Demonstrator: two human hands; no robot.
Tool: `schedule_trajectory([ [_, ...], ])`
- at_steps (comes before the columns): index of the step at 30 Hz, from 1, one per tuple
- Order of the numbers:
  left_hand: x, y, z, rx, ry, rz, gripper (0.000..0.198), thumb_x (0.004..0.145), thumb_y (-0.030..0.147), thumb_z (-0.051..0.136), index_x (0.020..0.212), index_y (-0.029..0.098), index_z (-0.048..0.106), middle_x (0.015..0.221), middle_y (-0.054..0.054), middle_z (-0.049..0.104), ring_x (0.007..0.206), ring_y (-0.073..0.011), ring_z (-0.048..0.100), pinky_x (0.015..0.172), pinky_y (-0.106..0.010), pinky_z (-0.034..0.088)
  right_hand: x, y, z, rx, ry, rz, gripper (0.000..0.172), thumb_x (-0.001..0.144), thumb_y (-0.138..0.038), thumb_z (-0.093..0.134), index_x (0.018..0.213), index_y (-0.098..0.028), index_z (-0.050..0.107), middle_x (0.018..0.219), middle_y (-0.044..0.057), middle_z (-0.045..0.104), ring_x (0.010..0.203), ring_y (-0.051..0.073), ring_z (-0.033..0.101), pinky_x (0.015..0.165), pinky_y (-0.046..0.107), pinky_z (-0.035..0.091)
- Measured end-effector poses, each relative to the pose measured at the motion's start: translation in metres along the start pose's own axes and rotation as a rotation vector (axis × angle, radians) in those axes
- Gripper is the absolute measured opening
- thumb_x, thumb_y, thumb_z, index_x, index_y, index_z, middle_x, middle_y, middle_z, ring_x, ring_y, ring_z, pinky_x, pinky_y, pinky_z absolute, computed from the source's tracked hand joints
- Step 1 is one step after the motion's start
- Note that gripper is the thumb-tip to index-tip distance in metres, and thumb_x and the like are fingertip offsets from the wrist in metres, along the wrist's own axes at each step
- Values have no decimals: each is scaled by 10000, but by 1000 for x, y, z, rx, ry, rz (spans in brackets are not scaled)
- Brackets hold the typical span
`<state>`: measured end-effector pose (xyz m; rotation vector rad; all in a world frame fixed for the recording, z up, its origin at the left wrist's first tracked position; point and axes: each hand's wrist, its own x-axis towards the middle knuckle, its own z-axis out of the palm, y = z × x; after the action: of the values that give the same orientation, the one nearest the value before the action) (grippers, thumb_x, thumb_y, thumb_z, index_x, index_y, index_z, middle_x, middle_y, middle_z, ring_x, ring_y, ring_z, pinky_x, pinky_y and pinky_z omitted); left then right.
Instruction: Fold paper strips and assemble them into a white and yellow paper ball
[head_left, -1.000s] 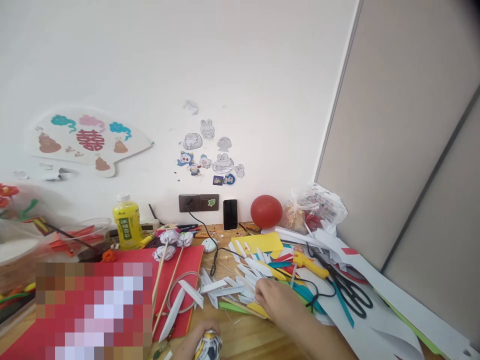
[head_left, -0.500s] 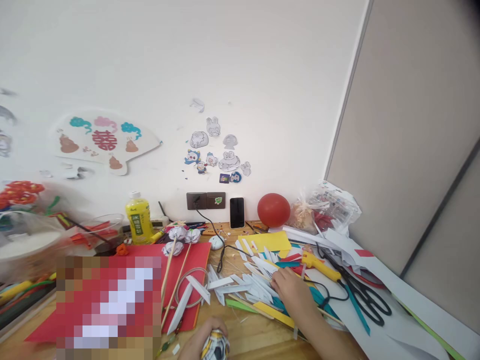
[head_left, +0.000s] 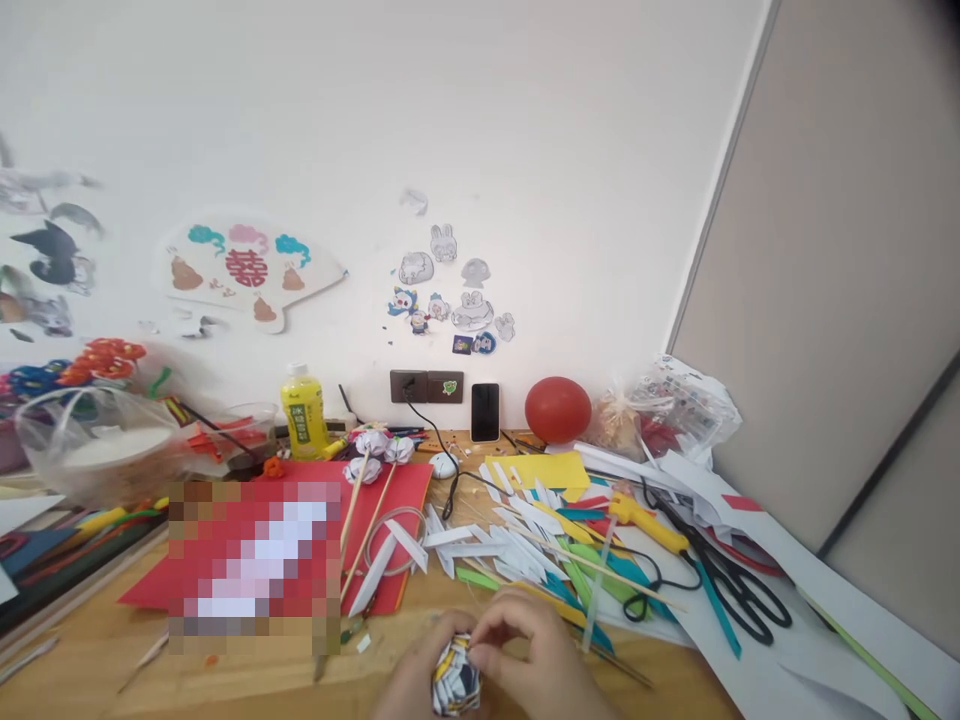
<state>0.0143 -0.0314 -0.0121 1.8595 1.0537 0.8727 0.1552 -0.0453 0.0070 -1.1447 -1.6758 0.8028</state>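
Note:
My left hand point(head_left: 420, 660) is wrapped round a small ball-like bundle of folded paper point(head_left: 456, 680), white with yellow and dark parts, near the front edge of the view. At its upper right side, my right hand point(head_left: 525, 645) has thumb and forefinger pinched together against the bundle. Whatever those fingertips hold, if anything, is too small to make out. Just beyond both hands lies a loose heap of folded white paper strips point(head_left: 510, 550), mixed with green, yellow and teal ones.
A yellow glue gun point(head_left: 652, 525) and black scissors point(head_left: 739, 585) lie at the right. Red paper point(head_left: 300, 590) with paper flowers on sticks is at the left. Behind stand a yellow bottle point(head_left: 304, 415), a phone point(head_left: 485, 412) and a red balloon point(head_left: 557, 409).
My right hand has moved from the paper strip heap down and left to the bundle. My left hand still holds the bundle, and the view has shifted slightly left.

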Motion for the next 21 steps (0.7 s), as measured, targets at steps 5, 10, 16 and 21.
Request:
schedule_trajectory([
  [5,-4,6,-5,73,-42,66,244,588,121,537,822,193,535,769,-12,650,687,-166,599,614,-228,461,-5,-5,1,61,11,78,80,606,-112,663,628,-158,602,667,-7,578,653,128,559,630,215,437],
  [10,-5,6,-8,71,-95,73,223,626,118,503,830,207,524,796,-3,645,710,-152,599,630,-214,459,-7,-4,1,150,-7,90,76,641,-184,653,650,-162,581,688,1,577,673,139,560,637,241,459],
  [16,-10,-1,-3,68,-49,57,263,609,111,494,842,226,460,737,24,599,631,-132,566,560,-195,435,-5,-1,-3,184,-53,54,162,691,-323,651,666,-166,624,705,16,570,688,140,562,632,243,473],
  [21,-11,-1,-5,60,-83,32,233,609,113,485,808,221,433,682,40,535,594,-121,515,531,-190,408,-5,-5,-5,112,-48,5,201,732,-352,613,662,-164,614,699,18,581,686,134,569,623,234,477],
])
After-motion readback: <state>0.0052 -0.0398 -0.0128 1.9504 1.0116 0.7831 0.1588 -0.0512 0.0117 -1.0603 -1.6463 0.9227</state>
